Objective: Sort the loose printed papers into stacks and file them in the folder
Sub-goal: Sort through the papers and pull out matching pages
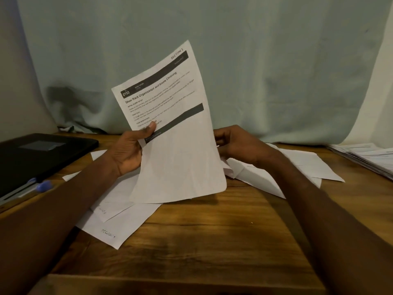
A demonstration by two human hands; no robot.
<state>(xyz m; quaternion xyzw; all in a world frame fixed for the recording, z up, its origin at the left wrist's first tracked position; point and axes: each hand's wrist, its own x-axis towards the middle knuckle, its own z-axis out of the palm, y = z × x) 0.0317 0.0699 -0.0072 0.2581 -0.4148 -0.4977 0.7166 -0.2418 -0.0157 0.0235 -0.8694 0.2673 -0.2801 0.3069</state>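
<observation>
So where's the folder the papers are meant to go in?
The black folder lies closed at the far left of the wooden table, left of the left hand, with a blue pen by its near edge.

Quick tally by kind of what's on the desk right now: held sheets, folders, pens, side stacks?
Printed sheet held up, gripped by the left hand: 1
Black folder: 1
Blue pen: 1
Paper stack at the right edge: 1
Total: 4
The loose sheets lying on the desk overlap too much to count.
</observation>
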